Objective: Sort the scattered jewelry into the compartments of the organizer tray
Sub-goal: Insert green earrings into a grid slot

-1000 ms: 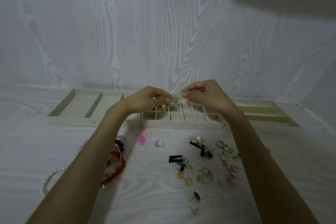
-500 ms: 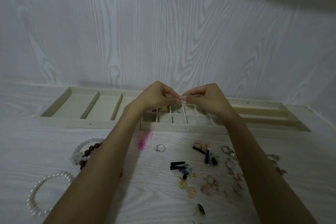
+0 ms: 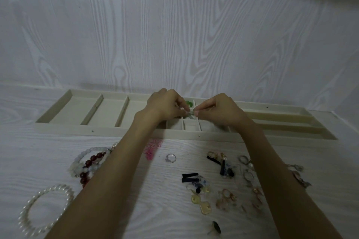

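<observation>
A cream organizer tray [image 3: 81,131] runs along the wall, with wide compartments at the left, small square cells in the middle and long slots at the right. Over the small cells my left hand [image 3: 165,105] and my right hand [image 3: 217,110] meet, both pinching one small pale piece [image 3: 191,115] between fingertips. A green piece [image 3: 188,103] lies in a cell behind my fingers. Scattered in front: a silver ring [image 3: 170,158], black bars [image 3: 190,177], yellow earrings [image 3: 201,203], more rings and earrings [image 3: 246,172].
Bead bracelets lie at the left: a red and white pile [image 3: 88,164] and a pearl loop [image 3: 41,212]. A pink ornament [image 3: 153,146] sits by my left forearm. A dark stud [image 3: 216,227] lies near the front edge. The wall rises just behind the tray.
The view has tilted down and the tray shows more fully. My hands have drawn closer together over the small cells, still pinching the small piece.
</observation>
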Action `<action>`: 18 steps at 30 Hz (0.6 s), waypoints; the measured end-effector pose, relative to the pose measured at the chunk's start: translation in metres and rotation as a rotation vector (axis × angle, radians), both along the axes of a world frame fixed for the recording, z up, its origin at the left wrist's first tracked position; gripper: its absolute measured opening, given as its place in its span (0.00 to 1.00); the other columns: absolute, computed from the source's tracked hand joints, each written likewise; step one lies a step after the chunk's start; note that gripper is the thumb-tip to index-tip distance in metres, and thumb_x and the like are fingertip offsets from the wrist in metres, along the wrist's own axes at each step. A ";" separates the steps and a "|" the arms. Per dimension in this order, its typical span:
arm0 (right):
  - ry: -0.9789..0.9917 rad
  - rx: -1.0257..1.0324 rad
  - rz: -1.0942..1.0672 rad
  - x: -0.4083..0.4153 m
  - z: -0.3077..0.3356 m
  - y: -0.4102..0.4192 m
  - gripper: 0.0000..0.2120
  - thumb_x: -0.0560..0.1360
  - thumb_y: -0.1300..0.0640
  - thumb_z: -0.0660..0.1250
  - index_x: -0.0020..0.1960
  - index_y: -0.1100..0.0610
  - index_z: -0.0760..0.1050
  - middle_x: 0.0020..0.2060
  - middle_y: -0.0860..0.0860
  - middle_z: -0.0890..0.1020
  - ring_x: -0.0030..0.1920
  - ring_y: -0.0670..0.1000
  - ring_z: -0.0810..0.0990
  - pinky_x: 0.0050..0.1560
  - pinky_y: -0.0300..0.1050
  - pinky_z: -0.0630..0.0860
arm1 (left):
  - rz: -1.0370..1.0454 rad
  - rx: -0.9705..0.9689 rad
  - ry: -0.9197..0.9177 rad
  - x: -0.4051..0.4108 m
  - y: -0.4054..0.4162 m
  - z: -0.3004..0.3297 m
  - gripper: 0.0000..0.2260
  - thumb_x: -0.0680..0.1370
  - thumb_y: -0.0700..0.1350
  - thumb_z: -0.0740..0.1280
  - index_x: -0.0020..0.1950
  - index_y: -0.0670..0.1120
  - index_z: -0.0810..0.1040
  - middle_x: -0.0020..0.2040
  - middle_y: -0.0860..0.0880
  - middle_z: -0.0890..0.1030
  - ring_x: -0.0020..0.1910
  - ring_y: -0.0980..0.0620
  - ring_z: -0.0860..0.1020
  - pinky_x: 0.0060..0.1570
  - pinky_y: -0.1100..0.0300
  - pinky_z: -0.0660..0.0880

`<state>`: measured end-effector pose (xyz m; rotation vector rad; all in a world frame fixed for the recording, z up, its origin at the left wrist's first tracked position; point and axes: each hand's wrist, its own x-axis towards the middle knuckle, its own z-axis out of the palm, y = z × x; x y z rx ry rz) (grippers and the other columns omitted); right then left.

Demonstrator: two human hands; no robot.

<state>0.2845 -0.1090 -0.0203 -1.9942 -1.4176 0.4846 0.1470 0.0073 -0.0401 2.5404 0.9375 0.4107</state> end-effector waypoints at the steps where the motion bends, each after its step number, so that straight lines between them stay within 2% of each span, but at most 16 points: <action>1: -0.018 0.008 -0.017 0.000 0.000 0.000 0.05 0.70 0.56 0.74 0.46 0.53 0.85 0.37 0.48 0.84 0.39 0.40 0.79 0.39 0.28 0.74 | -0.003 0.007 0.017 0.000 0.001 -0.001 0.06 0.72 0.54 0.72 0.48 0.59 0.83 0.52 0.53 0.82 0.53 0.51 0.76 0.50 0.55 0.73; 3: -0.055 -0.001 -0.028 0.000 -0.001 0.000 0.04 0.69 0.57 0.75 0.44 0.52 0.85 0.34 0.47 0.82 0.39 0.42 0.80 0.44 0.35 0.77 | 0.003 0.003 0.023 0.002 0.002 -0.001 0.06 0.73 0.54 0.69 0.49 0.60 0.83 0.54 0.52 0.82 0.55 0.50 0.75 0.54 0.52 0.73; 5: -0.088 -0.024 -0.013 -0.001 -0.001 -0.001 0.04 0.69 0.58 0.75 0.43 0.52 0.85 0.32 0.45 0.81 0.37 0.42 0.79 0.45 0.38 0.76 | -0.001 -0.003 0.005 0.002 0.002 0.000 0.06 0.75 0.53 0.68 0.50 0.60 0.83 0.53 0.52 0.82 0.54 0.50 0.75 0.51 0.55 0.72; 7: -0.105 -0.030 -0.012 -0.002 -0.001 -0.001 0.04 0.69 0.58 0.75 0.44 0.52 0.85 0.31 0.43 0.80 0.35 0.41 0.77 0.43 0.37 0.74 | -0.009 0.009 -0.001 0.000 0.004 0.003 0.08 0.76 0.49 0.67 0.52 0.59 0.82 0.53 0.52 0.82 0.55 0.51 0.75 0.48 0.57 0.71; 10: -0.110 -0.017 -0.036 -0.002 -0.002 0.001 0.05 0.70 0.58 0.74 0.45 0.53 0.85 0.31 0.43 0.80 0.35 0.40 0.77 0.40 0.33 0.73 | -0.018 0.036 0.014 -0.002 0.003 0.010 0.08 0.74 0.51 0.69 0.53 0.58 0.82 0.56 0.52 0.81 0.57 0.50 0.75 0.54 0.54 0.73; 12: -0.038 0.001 -0.047 -0.001 -0.001 0.000 0.05 0.70 0.59 0.73 0.46 0.55 0.85 0.32 0.45 0.82 0.36 0.40 0.77 0.38 0.30 0.72 | -0.027 0.068 0.032 -0.001 -0.001 0.013 0.09 0.73 0.52 0.71 0.53 0.58 0.82 0.58 0.52 0.80 0.58 0.51 0.74 0.55 0.53 0.72; 16: 0.064 0.024 -0.037 0.001 -0.001 -0.001 0.06 0.70 0.61 0.74 0.47 0.58 0.84 0.35 0.49 0.83 0.36 0.40 0.79 0.38 0.27 0.72 | -0.035 0.141 0.089 0.001 -0.006 0.012 0.09 0.74 0.52 0.69 0.54 0.59 0.81 0.56 0.52 0.79 0.56 0.51 0.71 0.47 0.58 0.64; 18: 0.066 0.014 -0.025 -0.001 -0.003 0.000 0.07 0.69 0.60 0.75 0.47 0.58 0.84 0.34 0.45 0.82 0.35 0.38 0.78 0.35 0.24 0.70 | -0.027 0.131 0.091 -0.001 -0.006 0.011 0.08 0.76 0.51 0.68 0.53 0.59 0.82 0.55 0.51 0.79 0.56 0.50 0.72 0.46 0.58 0.63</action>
